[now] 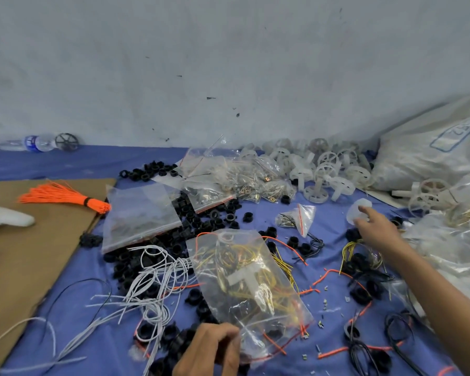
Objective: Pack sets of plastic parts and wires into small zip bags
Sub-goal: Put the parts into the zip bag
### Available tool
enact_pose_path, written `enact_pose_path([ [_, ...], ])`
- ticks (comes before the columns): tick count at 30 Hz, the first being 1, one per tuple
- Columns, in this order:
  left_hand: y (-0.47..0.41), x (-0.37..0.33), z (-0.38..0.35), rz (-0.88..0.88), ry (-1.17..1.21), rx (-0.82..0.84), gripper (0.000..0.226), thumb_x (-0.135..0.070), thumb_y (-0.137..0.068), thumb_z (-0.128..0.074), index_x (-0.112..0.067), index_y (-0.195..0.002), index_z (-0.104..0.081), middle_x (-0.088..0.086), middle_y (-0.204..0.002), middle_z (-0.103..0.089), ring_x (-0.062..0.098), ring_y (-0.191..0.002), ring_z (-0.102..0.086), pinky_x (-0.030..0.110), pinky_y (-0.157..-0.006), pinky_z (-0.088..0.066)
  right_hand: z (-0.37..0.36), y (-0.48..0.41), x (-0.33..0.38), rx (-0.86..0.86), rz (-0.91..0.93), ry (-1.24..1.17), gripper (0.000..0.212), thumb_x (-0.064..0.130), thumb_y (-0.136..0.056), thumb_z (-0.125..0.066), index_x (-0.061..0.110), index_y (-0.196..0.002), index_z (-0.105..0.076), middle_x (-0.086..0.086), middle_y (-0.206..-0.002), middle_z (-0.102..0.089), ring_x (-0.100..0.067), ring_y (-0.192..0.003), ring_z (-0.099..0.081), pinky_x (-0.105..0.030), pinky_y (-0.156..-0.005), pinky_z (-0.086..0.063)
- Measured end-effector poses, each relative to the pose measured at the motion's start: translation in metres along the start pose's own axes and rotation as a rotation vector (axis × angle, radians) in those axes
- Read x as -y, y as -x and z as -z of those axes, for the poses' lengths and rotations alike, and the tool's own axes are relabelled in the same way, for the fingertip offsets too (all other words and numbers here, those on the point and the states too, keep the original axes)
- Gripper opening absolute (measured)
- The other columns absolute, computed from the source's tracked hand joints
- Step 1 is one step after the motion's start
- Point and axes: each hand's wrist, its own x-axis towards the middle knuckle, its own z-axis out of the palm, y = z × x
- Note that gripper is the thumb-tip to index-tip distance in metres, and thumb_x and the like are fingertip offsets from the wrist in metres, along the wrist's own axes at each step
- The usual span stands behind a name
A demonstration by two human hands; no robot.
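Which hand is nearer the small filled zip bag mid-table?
Right. The right hand sits just right of the small zip bag; the left hand is far nearer the camera, gripping the large zip bag.

Single head-worn wide-angle view, looking forward and down, close over a blue cloth-covered surface [79, 164], facing a grey wall [228, 63].

Scuffed pale wall [228, 50] behind; blue cloth [79, 161] covering surface; brown cardboard sheet [25, 253] at left.

We see the orange wire bundle [65, 196] on the brown cardboard sheet [25, 267], left of the black plastic rings [209, 221]; the white plastic wheels [326, 169] lie behind these, rightwards.
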Motion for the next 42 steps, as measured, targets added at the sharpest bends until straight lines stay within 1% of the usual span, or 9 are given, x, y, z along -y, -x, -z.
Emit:
enact_pose_path([
  [5, 0.003, 0.005, -0.004, 0.018, 0.029, -0.036, 0.007, -0.037, -0.09, -0.061, -0.035, -0.085, -0.065, -0.021, -0.082, -0.06, -0.005, -0.069, -0.059, 0.005, -0.061, -0.041, 0.036, 0.066, 0.027, -0.074, 0.239, -0.434, 0.015, 0.021, -0.093, -0.061, 0.029, -0.099, -0.072, 0.004, -0.095, -0.071, -0.01, -0.081, -0.061, -0.026, -0.068, -0.05],
  [10, 0.006, 0.01, -0.006, 0.036, 0.023, -0.044, 0.008, -0.04, -0.092, -0.06, -0.038, -0.095, -0.067, -0.022, -0.089, -0.063, -0.005, -0.078, -0.061, 0.003, -0.07, -0.041, 0.057, 0.17, 0.009, 0.652, 0.359, -0.954, 0.035, 0.033, -0.089, -0.07, 0.001, -0.103, -0.065, -0.019, -0.09, -0.062, -0.026, -0.077, -0.06, -0.028, -0.069, -0.052],
  [14, 0.007, 0.01, -0.002, 0.026, 0.002, -0.011, 0.016, -0.042, -0.094, -0.055, -0.042, -0.105, -0.067, -0.024, -0.096, -0.061, -0.008, -0.085, -0.06, 0.0, -0.075, -0.039, 0.022, 0.221, 0.029, 1.144, 0.301, -0.821, 0.046, 0.025, -0.101, -0.053, -0.019, -0.115, -0.052, -0.006, -0.112, -0.062, -0.022, -0.111, -0.059, -0.019, -0.099, -0.041],
  [17, 0.005, 0.008, -0.002, 0.017, 0.025, -0.017, 0.014, -0.045, -0.096, -0.054, -0.041, -0.099, -0.067, -0.024, -0.094, -0.061, -0.006, -0.08, -0.06, 0.001, -0.072, -0.039, -0.004, 0.248, 0.051, 1.27, 0.465, -0.513, 0.066, 0.061, -0.065, -0.08, 0.006, -0.099, -0.067, 0.004, -0.084, -0.066, 0.01, -0.079, -0.065, -0.003, -0.076, -0.045],
  [21, 0.009, 0.009, -0.004, 0.053, 0.029, -0.044, 0.01, -0.043, -0.094, -0.058, -0.04, -0.093, -0.066, -0.02, -0.09, -0.062, -0.002, -0.074, -0.06, 0.006, -0.066, -0.042, -0.017, 0.273, 0.056, 0.708, 0.413, -0.695, 0.038, 0.053, -0.089, -0.062, 0.035, -0.122, -0.067, 0.016, -0.122, -0.058, -0.011, -0.112, -0.061, -0.017, -0.093, -0.046],
  [26, 0.008, 0.007, -0.004, 0.024, 0.034, -0.067, 0.01, -0.041, -0.096, -0.054, -0.039, -0.094, -0.064, -0.021, -0.09, -0.061, -0.004, -0.073, -0.059, 0.005, -0.066, -0.041, -0.059, 0.284, 0.076, 0.491, 0.446, -0.723, 0.048, 0.007, -0.091, -0.066, 0.045, -0.121, -0.063, 0.019, -0.127, -0.056, -0.004, -0.116, -0.057, -0.017, -0.096, -0.043],
  [29, 0.008, 0.006, -0.003, 0.014, 0.049, -0.052, 0.008, -0.039, -0.095, -0.055, -0.04, -0.095, -0.063, -0.022, -0.092, -0.06, -0.005, -0.074, -0.06, 0.004, -0.065, -0.041, -0.073, 0.277, 0.086, 0.298, 0.493, -0.518, 0.038, 0.013, -0.092, -0.065, 0.048, -0.108, -0.068, 0.027, -0.132, -0.055, 0.0, -0.119, -0.054, -0.019, -0.1, -0.041],
  [36, 0.008, 0.01, -0.003, 0.07, 0.061, -0.026, 0.011, -0.035, -0.094, -0.055, -0.041, -0.1, -0.062, -0.02, -0.1, -0.063, -0.004, -0.085, -0.063, 0.006, -0.072, -0.044, -0.091, 0.244, 0.125, 0.215, 0.641, -0.13, 0.029, 0.026, -0.076, -0.042, 0.023, -0.078, -0.071, 0.008, -0.088, -0.067, -0.001, -0.071, -0.06, -0.02, -0.069, -0.038],
  [42, 0.007, 0.014, -0.001, 0.11, 0.074, -0.02, 0.01, -0.039, -0.093, -0.054, -0.043, -0.099, -0.061, -0.021, -0.099, -0.062, -0.005, -0.085, -0.062, 0.004, -0.072, -0.042, -0.095, 0.261, 0.103, 0.199, 0.646, -0.262, 0.038, 0.012, -0.089, -0.056, 0.03, -0.121, -0.06, -0.003, -0.123, -0.064, -0.015, -0.116, -0.057, -0.023, -0.098, -0.043],
])
